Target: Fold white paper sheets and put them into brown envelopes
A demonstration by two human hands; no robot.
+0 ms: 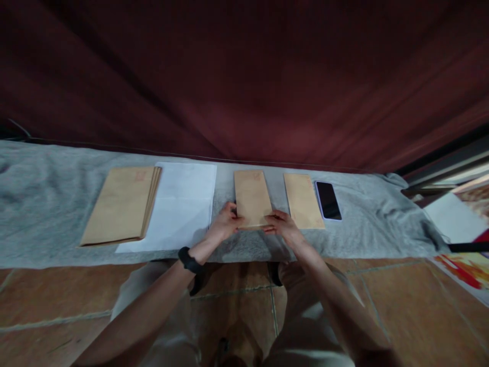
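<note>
A small stack of brown paper envelopes [252, 196] lies on the grey cloth in front of me, gripped at its two near corners. My left hand [227, 221] pinches the near left corner, with a dark band on that wrist. On the near right corner, the fingers of my right hand [280, 224] are closed. Just right of the stack is a single brown envelope [303, 201], apart from my hand. To the left, white paper sheets [187, 204] lie flat, and a stack of larger brown envelopes [120, 204] overlaps their left side.
A phone [328, 200] with a dark screen lies right of the single envelope. Grey cloth [378, 214] covers the long narrow surface, and a dark red curtain [237, 86] hangs behind it. White and printed sheets [456, 216] are at the far right. Tiled floor [412, 300] shows below.
</note>
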